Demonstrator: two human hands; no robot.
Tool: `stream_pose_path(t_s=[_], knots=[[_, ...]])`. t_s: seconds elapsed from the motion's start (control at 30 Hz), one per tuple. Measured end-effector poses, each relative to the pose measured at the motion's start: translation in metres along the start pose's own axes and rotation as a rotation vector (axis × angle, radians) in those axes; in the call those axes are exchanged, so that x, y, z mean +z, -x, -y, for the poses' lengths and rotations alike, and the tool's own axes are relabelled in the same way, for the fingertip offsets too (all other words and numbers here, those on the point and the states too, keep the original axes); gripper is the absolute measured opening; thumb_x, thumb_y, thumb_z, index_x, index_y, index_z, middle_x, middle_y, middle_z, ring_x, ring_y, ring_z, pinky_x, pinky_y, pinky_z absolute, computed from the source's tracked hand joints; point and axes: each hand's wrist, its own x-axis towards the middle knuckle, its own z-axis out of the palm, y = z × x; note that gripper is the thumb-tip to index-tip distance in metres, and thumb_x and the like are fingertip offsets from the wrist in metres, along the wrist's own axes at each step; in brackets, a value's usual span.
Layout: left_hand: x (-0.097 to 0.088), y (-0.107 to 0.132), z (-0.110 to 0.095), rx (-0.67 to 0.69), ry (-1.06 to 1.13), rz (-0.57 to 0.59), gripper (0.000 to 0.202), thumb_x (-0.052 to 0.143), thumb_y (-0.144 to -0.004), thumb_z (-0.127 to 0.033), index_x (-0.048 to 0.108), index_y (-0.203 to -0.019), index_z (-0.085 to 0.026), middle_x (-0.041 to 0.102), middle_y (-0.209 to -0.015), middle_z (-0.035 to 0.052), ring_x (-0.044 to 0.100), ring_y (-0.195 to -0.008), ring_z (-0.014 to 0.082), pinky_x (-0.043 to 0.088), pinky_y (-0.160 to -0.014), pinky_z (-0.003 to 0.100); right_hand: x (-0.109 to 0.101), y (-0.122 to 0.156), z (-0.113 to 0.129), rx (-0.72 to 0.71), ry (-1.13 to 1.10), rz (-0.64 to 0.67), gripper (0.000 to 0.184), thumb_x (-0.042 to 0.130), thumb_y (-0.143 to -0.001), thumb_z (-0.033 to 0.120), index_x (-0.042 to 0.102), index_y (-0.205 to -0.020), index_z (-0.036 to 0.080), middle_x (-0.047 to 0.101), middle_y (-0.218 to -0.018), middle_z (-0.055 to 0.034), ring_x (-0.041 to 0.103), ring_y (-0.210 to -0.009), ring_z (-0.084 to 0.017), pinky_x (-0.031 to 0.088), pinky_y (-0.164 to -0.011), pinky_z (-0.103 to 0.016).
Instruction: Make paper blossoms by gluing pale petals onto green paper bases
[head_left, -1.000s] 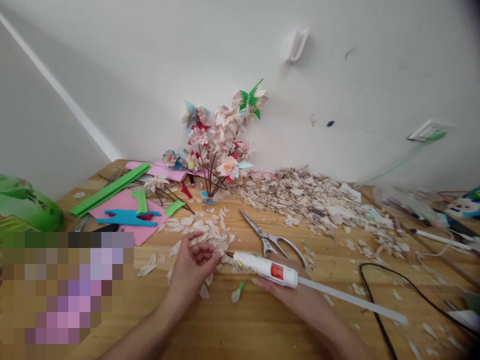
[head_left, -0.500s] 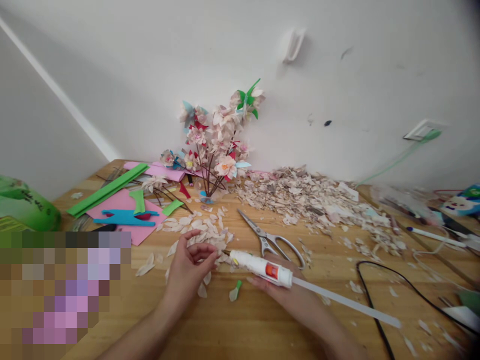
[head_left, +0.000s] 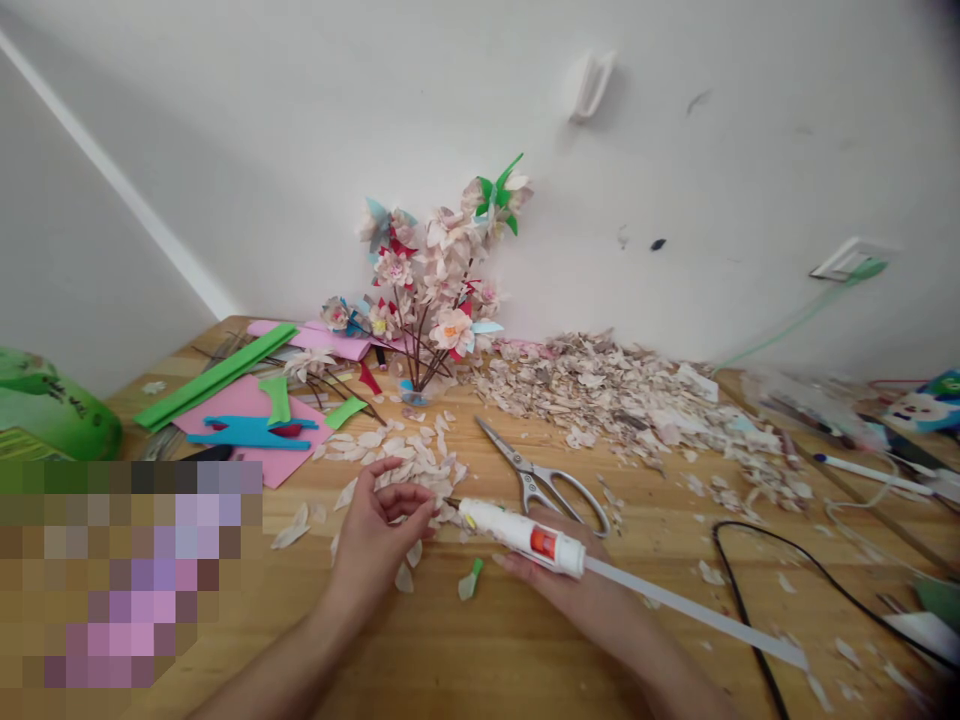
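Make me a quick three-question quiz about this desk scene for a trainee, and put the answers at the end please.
1. Which thing does the right hand hold? a) a pen b) the glue gun c) a green strip
2. True or false: the scissors lie on the table.
3. What colour is the sheet under the blue piece?

Key: 1. b; 2. true; 3. pink.

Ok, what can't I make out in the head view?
In the head view:
Left hand: whether it pinches anything, too small to tell.
Right hand: grip partly hidden behind the white glue gun.
Green object: cut off by the left edge, print blurred.
Lower-left corner: hidden by pixelation.
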Motion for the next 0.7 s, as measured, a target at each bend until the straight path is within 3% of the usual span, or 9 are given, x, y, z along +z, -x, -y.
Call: stream_pose_path(t_s=[0.7], knots=[[0.0015,-0.0005,0.0028,0.014,-0.004,-0.011,0.052,0.071,-0.058,-0.023,0.036,-0.097,-0.021,0.061,-0.063,-0.0059,0.06,-0.06,0.0125,0.054,-0.053,0.026,0.0026,-0.0017,0.0076,-0.02,0.026,-0.046,0.027,0.063,-0.07,0.042,0.051,-0.058,0.021,0.052,-0.057,0.0018,0.049,-0.055,-0.015,0.039,-0.048,-0.024]])
